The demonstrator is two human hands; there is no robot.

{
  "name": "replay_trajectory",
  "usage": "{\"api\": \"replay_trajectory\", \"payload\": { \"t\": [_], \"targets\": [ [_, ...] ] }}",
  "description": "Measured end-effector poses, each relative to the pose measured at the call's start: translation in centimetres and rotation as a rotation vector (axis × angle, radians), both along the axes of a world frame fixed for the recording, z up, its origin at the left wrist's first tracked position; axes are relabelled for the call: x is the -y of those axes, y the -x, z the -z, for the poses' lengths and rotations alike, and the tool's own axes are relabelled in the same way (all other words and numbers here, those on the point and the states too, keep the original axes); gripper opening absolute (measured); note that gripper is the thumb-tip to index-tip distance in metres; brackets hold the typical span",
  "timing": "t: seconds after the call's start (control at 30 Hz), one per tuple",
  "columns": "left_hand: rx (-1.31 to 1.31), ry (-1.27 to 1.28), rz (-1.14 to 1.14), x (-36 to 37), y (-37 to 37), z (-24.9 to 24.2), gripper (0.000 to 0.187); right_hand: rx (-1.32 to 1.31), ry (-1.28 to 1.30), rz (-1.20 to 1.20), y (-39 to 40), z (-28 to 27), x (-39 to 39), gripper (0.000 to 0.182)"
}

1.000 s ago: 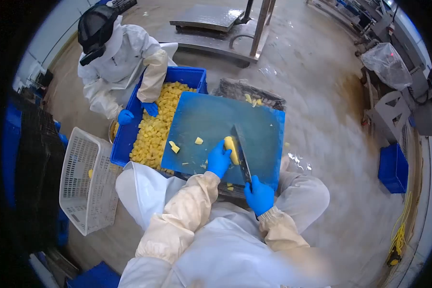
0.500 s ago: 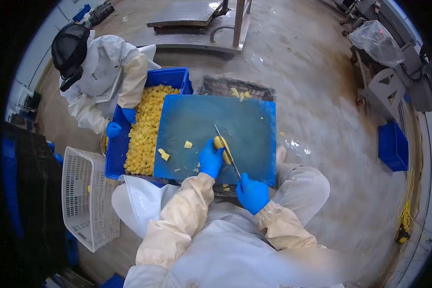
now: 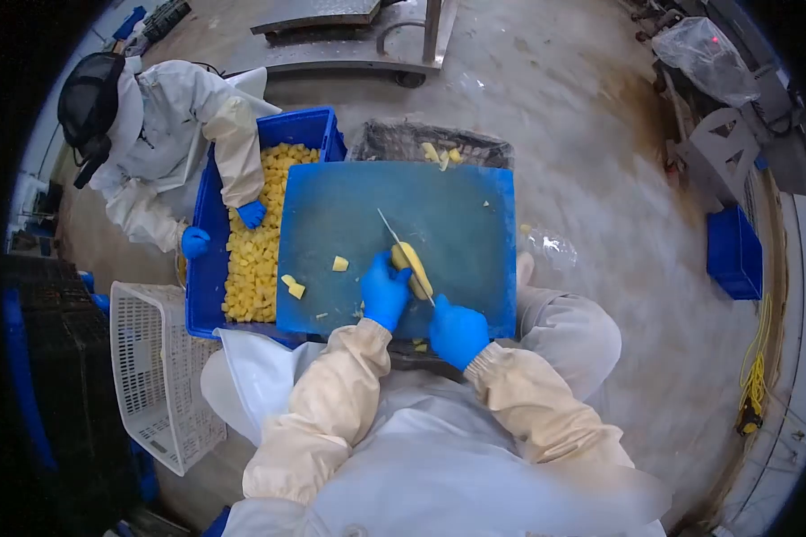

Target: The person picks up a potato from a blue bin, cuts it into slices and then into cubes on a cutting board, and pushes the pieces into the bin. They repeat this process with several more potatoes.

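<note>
My left hand (image 3: 386,290), in a blue glove, holds a yellow piece of food (image 3: 412,267) on the blue-green cutting board (image 3: 331,210). My right hand (image 3: 458,332), also gloved in blue, is closed around the handle of a knife (image 3: 389,225). The blade runs along the piece, pointing up and left, and the handle is hidden in my fist. To the left on the board lie a small yellow chunk (image 3: 340,264) and a pair of chunks (image 3: 294,287) near the edge.
Left of the board stands a blue bin (image 3: 208,210) of yellow cubes, with a co-worker's gloved hand (image 3: 252,214) on them. A white crate (image 3: 166,380) sits lower left, a dark crate (image 3: 376,141) behind the board, and a metal platform (image 3: 349,54) farther back.
The view has shifted slightly. My right hand has come closer to my left hand with the knife, whose blade has moved along the piece. The co-worker's hand has moved over the cubes.
</note>
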State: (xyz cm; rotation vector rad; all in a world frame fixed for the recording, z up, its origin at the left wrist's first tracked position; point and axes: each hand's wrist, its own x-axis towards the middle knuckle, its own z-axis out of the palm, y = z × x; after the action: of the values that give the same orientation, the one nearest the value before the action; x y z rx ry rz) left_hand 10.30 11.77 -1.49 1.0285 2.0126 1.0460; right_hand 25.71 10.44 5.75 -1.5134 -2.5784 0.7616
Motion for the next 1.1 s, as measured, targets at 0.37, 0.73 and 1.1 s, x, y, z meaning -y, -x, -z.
{"api": "replay_trajectory", "payload": {
  "t": [0.37,0.73,1.1],
  "targets": [
    [-0.735,-0.114,0.653,-1.2,3.1,-6.2,0.051,-0.309,-0.124,0.311,-5.4,-1.6,1.6,0.015],
    [-0.847,-0.109,0.839,-4.4,3.8,-3.1,0.034,-0.262,-0.093,0.408,-7.1,0.0,3.0,0.016],
    [-0.862,-0.242,0.584,-2.0,0.5,-4.1,0.031,-0.084,-0.156,0.181,-4.9,-0.7,2.2,0.014]
  ]
}}
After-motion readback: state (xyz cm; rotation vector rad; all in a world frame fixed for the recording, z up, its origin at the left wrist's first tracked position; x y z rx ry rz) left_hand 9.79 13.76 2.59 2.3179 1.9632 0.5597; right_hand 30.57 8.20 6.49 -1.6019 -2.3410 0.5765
